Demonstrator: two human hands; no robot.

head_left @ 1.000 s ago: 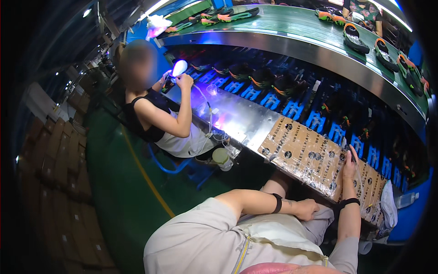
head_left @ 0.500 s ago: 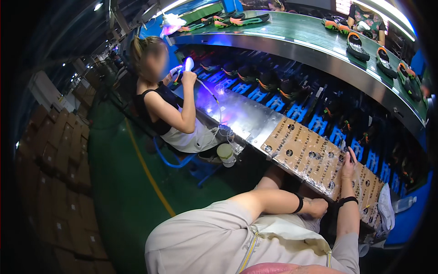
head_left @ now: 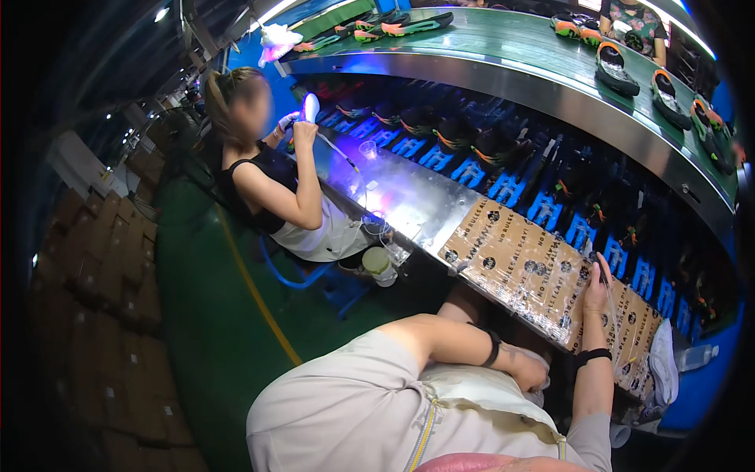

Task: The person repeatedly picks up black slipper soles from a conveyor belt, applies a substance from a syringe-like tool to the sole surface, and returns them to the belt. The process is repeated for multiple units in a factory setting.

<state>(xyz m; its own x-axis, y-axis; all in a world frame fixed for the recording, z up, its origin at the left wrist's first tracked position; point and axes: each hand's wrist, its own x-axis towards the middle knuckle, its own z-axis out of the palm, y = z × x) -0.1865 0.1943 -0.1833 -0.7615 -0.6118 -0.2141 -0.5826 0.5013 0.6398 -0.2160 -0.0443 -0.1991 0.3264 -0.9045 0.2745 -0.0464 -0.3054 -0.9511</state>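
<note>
My right hand (head_left: 597, 293) is closed around a thin dark pen-like tool (head_left: 604, 275) over the cardboard-covered bench. A thin clear tube (head_left: 616, 321) runs down beside that wrist. My left hand (head_left: 530, 368) hangs low at my lap, off the bench's near edge, and its fingers are blurred and partly hidden. Printed brown cardboard (head_left: 515, 267) under clear film covers the bench top. Beyond it, several dark shoes (head_left: 448, 135) sit on a row of blue holders (head_left: 503, 189).
At the left a seated co-worker (head_left: 271, 185) holds a shoe (head_left: 310, 108) lit violet. Above runs a green conveyor (head_left: 511, 39) carrying shoe parts (head_left: 615, 71). A white shoe (head_left: 664, 362) and a plastic bottle (head_left: 697, 356) are at the right. Cartons (head_left: 102, 315) are stacked far left.
My left hand has moved slightly left and down. My right hand stays at the bench with the tool. The view has shifted a little.
</note>
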